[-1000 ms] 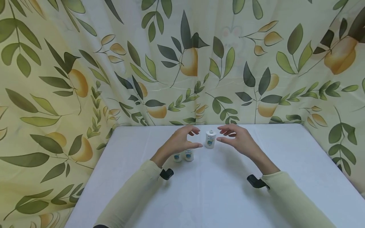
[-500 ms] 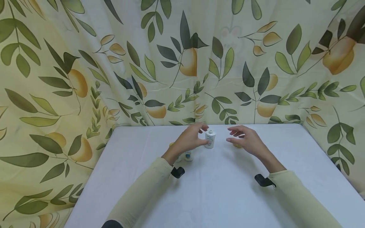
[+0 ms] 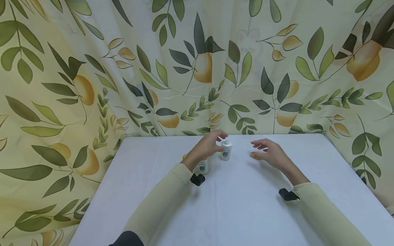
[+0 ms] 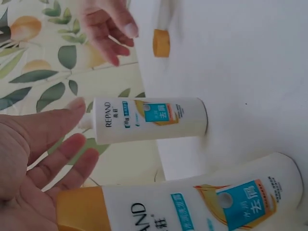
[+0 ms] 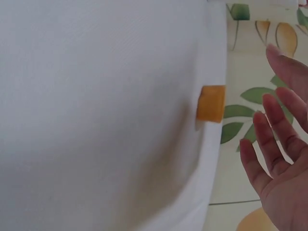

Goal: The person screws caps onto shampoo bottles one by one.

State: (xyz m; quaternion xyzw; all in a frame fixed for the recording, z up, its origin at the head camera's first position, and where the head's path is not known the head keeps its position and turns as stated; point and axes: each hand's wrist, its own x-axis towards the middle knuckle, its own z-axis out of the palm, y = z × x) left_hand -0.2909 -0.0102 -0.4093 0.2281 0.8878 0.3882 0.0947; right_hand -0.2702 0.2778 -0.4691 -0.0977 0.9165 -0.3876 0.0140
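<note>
A white shampoo bottle (image 3: 226,154) without its cap stands upright near the back of the table. Beside it is my left hand (image 3: 210,142), fingers loosely spread and thumb overlapping the bottle's left side in the head view. In the left wrist view the thumb and fingertips lie around the level of the bottle's bare neck (image 4: 86,121). My right hand (image 3: 271,153) hovers further right with relaxed, parted fingers and nothing in them. The yellow cap (image 5: 211,103) sits on the table by that hand, mostly hidden behind it in the head view.
Another white bottle (image 3: 203,166) stands under my left wrist; a yellow cap (image 3: 184,155) shows behind the forearm. A capped bottle (image 4: 192,204) is close in the left wrist view. White cloth covers the table (image 3: 234,205); a patterned curtain (image 3: 240,68) hangs behind it.
My left hand has moved right to the uncapped bottle. My right hand has drawn away to the right; the yellow cap showed beneath it half a second ago.
</note>
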